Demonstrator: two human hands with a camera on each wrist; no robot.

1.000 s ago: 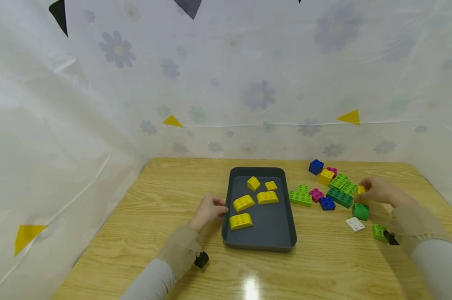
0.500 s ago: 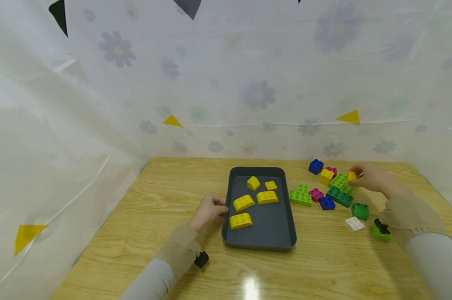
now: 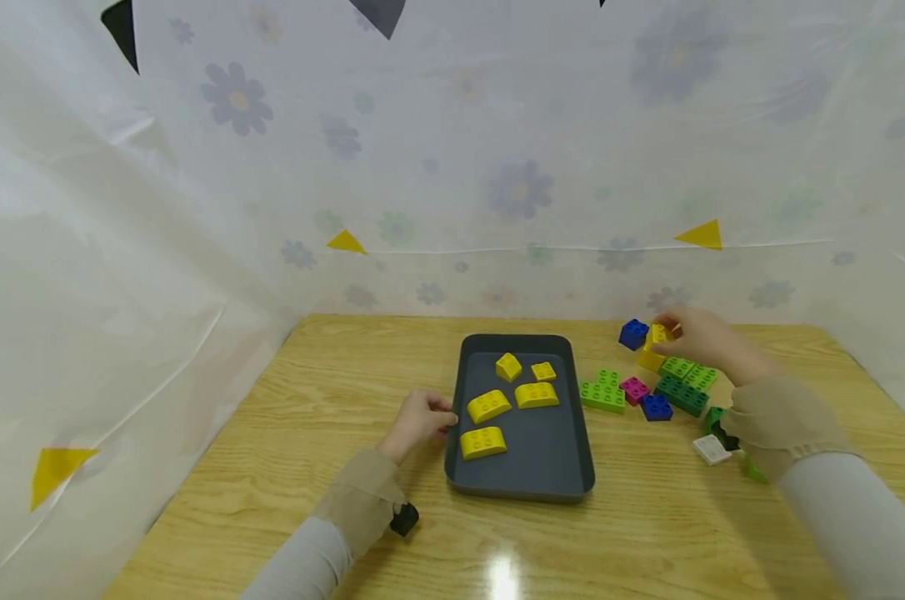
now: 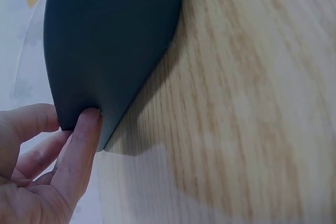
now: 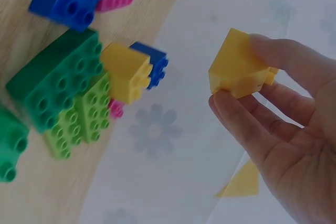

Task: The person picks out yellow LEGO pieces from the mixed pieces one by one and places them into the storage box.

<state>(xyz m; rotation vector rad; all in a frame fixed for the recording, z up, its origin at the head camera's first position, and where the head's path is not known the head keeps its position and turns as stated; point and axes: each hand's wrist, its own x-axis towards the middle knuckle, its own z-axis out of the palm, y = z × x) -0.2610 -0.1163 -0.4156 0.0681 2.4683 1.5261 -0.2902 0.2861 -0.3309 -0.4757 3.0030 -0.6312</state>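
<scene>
My left hand [image 3: 418, 425] pinches the left rim of a dark grey tray [image 3: 546, 462]; in the left wrist view the thumb and fingers lie on either side of the tray's wall [image 4: 113, 30]. Inside the tray sit several yellow toy building bricks, some with rounded ends, such as this curved brick [image 3: 482, 442]. Over the pile at the right, my right hand [image 3: 703, 343] grips a yellow brick with a slanted face [image 5: 237, 66] between thumb and fingers. It overlaps another yellow brick [image 5: 124, 72] in the head view, but the right wrist view shows a gap between them.
Loose bricks lie right of the tray: a blue brick [image 3: 633, 334], a dark green brick [image 3: 681, 395], a light green group [image 3: 602, 392], a pink brick [image 3: 634, 390] and a white plate brick [image 3: 711, 450]. A patterned sheet [image 3: 452, 167] hangs behind the wooden table [image 3: 332, 375].
My right hand has moved left and away from me across the brick pile, carrying the yellow brick. My left hand and the tray have stayed in place.
</scene>
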